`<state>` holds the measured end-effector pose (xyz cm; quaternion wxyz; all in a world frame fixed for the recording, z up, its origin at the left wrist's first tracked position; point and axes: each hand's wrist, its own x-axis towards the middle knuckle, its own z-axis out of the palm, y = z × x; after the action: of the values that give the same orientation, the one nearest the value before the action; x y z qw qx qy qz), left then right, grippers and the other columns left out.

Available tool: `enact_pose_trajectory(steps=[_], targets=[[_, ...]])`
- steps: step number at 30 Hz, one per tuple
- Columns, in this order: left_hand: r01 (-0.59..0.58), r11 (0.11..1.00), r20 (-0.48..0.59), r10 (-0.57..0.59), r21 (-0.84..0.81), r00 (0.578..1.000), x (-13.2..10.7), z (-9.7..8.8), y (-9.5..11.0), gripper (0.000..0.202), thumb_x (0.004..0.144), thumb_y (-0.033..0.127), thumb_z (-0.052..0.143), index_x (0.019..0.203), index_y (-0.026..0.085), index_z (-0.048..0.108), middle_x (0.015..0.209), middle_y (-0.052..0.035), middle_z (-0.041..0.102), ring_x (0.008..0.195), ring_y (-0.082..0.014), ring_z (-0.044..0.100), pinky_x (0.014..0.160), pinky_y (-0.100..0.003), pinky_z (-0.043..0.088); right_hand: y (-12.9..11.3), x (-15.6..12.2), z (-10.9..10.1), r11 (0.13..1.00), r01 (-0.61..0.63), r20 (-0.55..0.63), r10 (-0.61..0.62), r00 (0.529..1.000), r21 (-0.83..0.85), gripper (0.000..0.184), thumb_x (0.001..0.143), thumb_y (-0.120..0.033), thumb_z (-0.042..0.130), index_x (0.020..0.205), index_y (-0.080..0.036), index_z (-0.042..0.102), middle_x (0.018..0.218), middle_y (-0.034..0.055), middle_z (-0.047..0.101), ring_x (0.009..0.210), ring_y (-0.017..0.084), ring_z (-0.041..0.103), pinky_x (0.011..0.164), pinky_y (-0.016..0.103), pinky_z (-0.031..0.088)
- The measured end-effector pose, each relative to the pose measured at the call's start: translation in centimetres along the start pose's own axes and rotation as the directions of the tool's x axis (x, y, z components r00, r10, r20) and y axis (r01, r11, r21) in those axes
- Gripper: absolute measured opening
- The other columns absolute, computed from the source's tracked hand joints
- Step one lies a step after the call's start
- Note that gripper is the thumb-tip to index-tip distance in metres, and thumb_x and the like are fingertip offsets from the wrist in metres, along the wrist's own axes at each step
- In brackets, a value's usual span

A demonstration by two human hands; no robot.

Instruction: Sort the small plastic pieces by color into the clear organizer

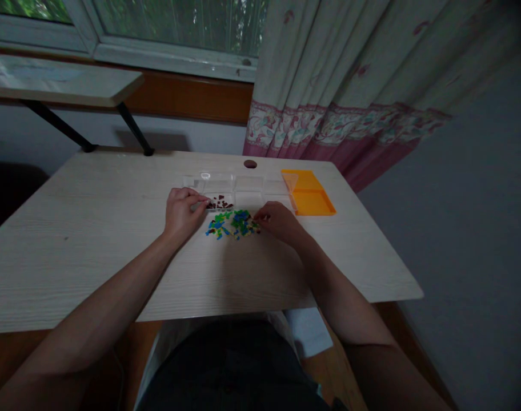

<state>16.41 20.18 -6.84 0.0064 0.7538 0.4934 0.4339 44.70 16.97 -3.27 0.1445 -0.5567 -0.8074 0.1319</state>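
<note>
A transparent compartment box (249,198) lies across the table with its lid raised at the back. Small dark-brown pieces (220,202) lie in its left front compartment. At that compartment's left end is my left hand (182,212), thumb and forefinger closed together by the brown pieces; what they grip is too small to tell. In front of the box spreads a loose pile of small blue, green, yellow and brown plastic pieces (241,222). My right hand (279,220) reaches the pile's right edge with its fingers pinched, and I cannot make out what is between them.
An orange open case (312,197) lies at the box's right end. Behind are a round hole (250,164) in the table (115,240), a raised shelf (67,80) at back left, a window and a patterned curtain (320,85). A wall stands to the right.
</note>
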Motion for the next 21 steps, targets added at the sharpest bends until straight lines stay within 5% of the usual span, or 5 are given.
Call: enact_pose_trajectory(steps=[21], targets=[[-0.017,1.0,0.008,0.017,-0.007,1.0,-0.1,0.4,-0.6,0.018,0.088,0.033,0.061,0.093,0.024,0.076,0.089,-0.0053,0.065,0.091,-0.0244,0.054,0.086,-0.045,0.044,-1.3,-0.5,0.0,0.97,0.047,0.047,-0.037,0.998,-0.236,0.018,0.087,-0.015,0.059,0.091,-0.018,0.076,0.093,0.0102,0.068,0.094,0.023,0.057,0.084,0.033,0.041]])
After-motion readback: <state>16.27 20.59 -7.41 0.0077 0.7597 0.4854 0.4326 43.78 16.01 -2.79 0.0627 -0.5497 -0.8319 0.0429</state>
